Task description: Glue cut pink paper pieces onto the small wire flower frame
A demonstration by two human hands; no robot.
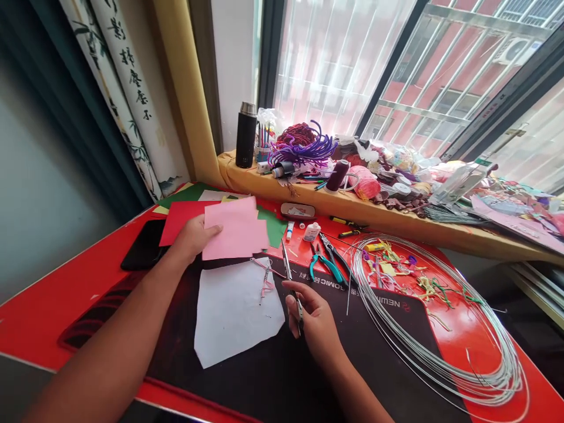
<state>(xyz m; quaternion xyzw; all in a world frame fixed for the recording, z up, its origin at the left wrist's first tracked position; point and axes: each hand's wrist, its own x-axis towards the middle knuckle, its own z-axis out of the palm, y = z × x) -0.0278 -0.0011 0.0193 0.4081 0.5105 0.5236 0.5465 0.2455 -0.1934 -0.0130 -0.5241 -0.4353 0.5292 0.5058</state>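
While your left hand [192, 239] pinches pink paper [235, 235] over the black mat's [176, 358] far edge, a small pink-and-wire piece [267, 283], seemingly part-made, lies near the white sheet's [233, 323] far right corner. Your right hand [318, 322] grips scissors [287, 262], apart from the paper; whether its stepped outline is cut or overlapped, cannot tell.

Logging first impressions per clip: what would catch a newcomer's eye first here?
Probably the coil of pale wire sprawling across the table's right side. Next, the pink paper in the left hand, then the purple bundle on the sill before the window.
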